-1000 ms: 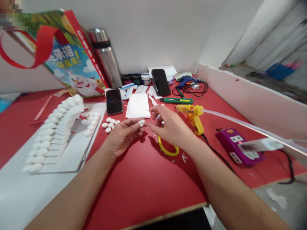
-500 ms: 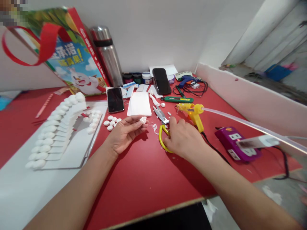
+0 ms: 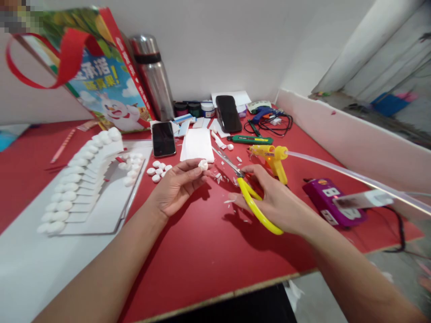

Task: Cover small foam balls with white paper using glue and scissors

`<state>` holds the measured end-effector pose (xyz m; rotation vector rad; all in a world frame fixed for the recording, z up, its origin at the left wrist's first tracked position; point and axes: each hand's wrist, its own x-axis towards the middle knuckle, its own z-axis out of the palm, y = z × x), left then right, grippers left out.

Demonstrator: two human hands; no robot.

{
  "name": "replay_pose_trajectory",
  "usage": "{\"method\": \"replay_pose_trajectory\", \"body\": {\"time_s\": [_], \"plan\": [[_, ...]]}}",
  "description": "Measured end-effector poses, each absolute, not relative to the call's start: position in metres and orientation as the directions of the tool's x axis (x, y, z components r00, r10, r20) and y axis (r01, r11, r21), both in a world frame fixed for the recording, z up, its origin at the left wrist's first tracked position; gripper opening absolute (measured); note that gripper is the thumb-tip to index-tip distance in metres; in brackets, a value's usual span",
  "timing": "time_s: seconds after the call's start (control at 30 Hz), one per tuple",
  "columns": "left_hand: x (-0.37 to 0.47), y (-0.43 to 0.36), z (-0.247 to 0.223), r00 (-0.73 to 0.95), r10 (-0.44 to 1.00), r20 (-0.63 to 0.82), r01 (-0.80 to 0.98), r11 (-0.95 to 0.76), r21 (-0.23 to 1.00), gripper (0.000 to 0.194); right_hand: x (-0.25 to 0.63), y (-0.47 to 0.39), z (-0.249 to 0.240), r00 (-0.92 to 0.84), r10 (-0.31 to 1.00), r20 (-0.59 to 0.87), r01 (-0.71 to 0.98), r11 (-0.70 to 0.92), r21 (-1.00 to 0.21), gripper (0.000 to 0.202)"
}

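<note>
Pointing away and left, scissors [image 3: 239,174], seemingly closed

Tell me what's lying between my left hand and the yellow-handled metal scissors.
Small white scraps lie on the red tabletop between your left hand and the scissors, in the head view.

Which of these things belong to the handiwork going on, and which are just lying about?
Seemingly in use:
- small white piece, in the left hand
- yellow-handled scissors, in the right hand
- white scraps
- rounded white pieces
- stepped white model
- glue gun, light on

Probably just lying about:
- steel flask
- phone near it
- picture bag
</note>
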<state>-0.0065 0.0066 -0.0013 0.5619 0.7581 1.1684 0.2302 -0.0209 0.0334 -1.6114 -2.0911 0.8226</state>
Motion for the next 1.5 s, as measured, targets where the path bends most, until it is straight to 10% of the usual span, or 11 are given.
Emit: {"method": "replay_pose_trajectory", "body": {"time_s": [0.53, 1.5], "plan": [[-0.002, 0.005, -0.006, 0.231, 0.939, -0.257, -0.648, 0.345, 0.679, 0.022, 0.214, -0.043, 0.028, -0.328, 0.944, 0.043, 0.757, 0.290, -0.586, 0.073], [0.001, 0.002, -0.004, 0.174, 0.965, -0.197, -0.530, 0.260, 0.807, 0.014, 0.208, -0.043, 0.018, -0.320, 0.942, 0.100, 0.781, 0.323, -0.534, 0.057]]}}
